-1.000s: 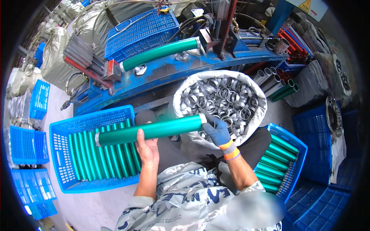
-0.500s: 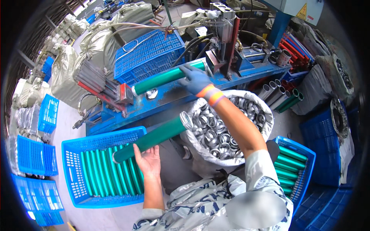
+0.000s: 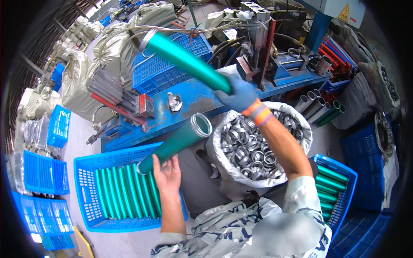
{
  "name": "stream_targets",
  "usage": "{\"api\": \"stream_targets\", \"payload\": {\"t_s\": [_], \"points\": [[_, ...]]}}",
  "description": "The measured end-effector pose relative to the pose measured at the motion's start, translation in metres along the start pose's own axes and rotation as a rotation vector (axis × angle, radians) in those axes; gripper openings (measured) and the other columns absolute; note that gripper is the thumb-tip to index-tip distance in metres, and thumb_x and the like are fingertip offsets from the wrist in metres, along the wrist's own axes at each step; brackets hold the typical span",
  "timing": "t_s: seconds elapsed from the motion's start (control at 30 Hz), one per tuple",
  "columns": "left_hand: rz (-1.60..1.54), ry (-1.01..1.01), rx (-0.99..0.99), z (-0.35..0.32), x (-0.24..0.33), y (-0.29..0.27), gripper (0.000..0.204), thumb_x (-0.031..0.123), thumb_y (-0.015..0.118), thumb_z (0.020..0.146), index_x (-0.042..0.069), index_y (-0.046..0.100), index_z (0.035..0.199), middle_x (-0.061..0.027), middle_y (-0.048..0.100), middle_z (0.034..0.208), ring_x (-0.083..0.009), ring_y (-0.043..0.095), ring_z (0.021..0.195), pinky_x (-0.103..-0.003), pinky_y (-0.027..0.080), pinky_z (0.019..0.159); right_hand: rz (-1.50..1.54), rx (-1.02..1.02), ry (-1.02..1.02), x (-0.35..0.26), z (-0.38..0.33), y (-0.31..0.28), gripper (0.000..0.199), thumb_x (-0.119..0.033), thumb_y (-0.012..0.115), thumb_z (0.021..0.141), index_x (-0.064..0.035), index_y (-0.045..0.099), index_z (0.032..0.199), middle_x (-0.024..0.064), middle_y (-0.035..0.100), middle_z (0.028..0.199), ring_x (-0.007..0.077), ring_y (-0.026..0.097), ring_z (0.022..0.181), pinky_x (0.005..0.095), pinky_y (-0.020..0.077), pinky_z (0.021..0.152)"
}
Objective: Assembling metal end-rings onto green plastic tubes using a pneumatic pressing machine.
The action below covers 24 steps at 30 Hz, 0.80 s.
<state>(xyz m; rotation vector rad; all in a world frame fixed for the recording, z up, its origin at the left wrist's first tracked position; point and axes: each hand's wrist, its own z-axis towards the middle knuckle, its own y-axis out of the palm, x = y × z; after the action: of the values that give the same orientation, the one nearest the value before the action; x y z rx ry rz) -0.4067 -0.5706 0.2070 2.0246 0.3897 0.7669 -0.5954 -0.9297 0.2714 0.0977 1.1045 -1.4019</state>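
Note:
My left hand, bare, is closed around the lower end of a green tube. This tube slants up to the right, and a silver ring lines its open upper end. In a blue glove with an orange cuff, my right hand grips the near end of a second green tube. That one is raised above the blue machine bench, its silver ringed end pointing to the upper left. On the bench stand a red and grey end block and an upright metal press part.
A white sack full of silver rings stands before me, right of centre. Green tubes fill a blue crate at left and another crate at right. Stacked blue crates sit behind the bench. Loose tubes lean at its right.
My right hand has lifted its tube off the bench, swinging the far end up and away. The left hand's tube has tilted more upright, its ringed end turning toward view.

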Motion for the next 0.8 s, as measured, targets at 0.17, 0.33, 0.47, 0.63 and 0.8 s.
{"api": "stream_targets", "payload": {"t_s": [0.17, 0.33, 0.47, 0.63, 0.8], "points": [[-0.359, -0.337, -0.106, -0.007, -0.024, 0.034, 0.060, 0.028, 0.084, 0.104, -0.002, 0.061, 0.150, -0.0205, 0.064, 0.155, -0.0394, 0.059, 0.150, -0.044, 0.067, 0.110, 0.469, 0.326, 0.186, 0.025, -0.106, -0.043, 0.067, -0.017, 0.085, 0.093, -0.0004, 0.062, 0.154, 0.0168, 0.079, 0.125, 0.0214, 0.077, 0.110, 0.0369, 0.0607, 0.097], [-0.476, -0.417, -0.058, -0.015, -0.029, 0.044, 0.055, 0.029, 0.081, 0.107, 0.000, 0.065, 0.151, -0.0165, 0.065, 0.157, -0.0371, 0.058, 0.152, -0.044, 0.065, 0.113, 0.548, 0.207, 0.416, 0.032, -0.192, -0.066, 0.066, -0.012, 0.077, 0.096, 0.0059, 0.058, 0.156, 0.0154, 0.075, 0.132, 0.0197, 0.070, 0.121, 0.0355, 0.0563, 0.107], [-0.416, -0.380, -0.099, -0.017, -0.032, 0.045, 0.059, 0.025, 0.084, 0.104, -0.002, 0.060, 0.150, -0.0193, 0.065, 0.154, -0.0378, 0.061, 0.149, -0.044, 0.067, 0.113, 0.520, 0.263, 0.468, 0.029, -0.229, -0.068, 0.064, -0.011, 0.077, 0.096, 0.0053, 0.059, 0.155, 0.0135, 0.076, 0.130, 0.0182, 0.071, 0.116, 0.0343, 0.0574, 0.102], [-0.302, -0.313, -0.104, 0.004, -0.042, 0.036, 0.064, 0.027, 0.086, 0.102, -0.002, 0.059, 0.152, -0.0196, 0.064, 0.155, -0.0376, 0.062, 0.148, -0.042, 0.067, 0.111, 0.496, 0.320, 0.510, 0.031, -0.268, -0.076, 0.060, -0.009, 0.077, 0.095, 0.0040, 0.062, 0.152, 0.0100, 0.076, 0.126, 0.0151, 0.070, 0.110, 0.0332, 0.0584, 0.097], [0.374, 0.026, -0.025, 0.043, -0.118, 0.045, 0.066, 0.040, 0.080, 0.108, 0.001, 0.054, 0.156, -0.0188, 0.055, 0.163, -0.0337, 0.047, 0.159, -0.053, 0.035, 0.137, 0.558, 0.413, 0.631, 0.042, -0.315, -0.082, 0.057, -0.006, 0.077, 0.097, 0.0049, 0.063, 0.150, 0.0092, 0.076, 0.124, 0.0159, 0.071, 0.106, 0.0326, 0.0593, 0.094]]}}
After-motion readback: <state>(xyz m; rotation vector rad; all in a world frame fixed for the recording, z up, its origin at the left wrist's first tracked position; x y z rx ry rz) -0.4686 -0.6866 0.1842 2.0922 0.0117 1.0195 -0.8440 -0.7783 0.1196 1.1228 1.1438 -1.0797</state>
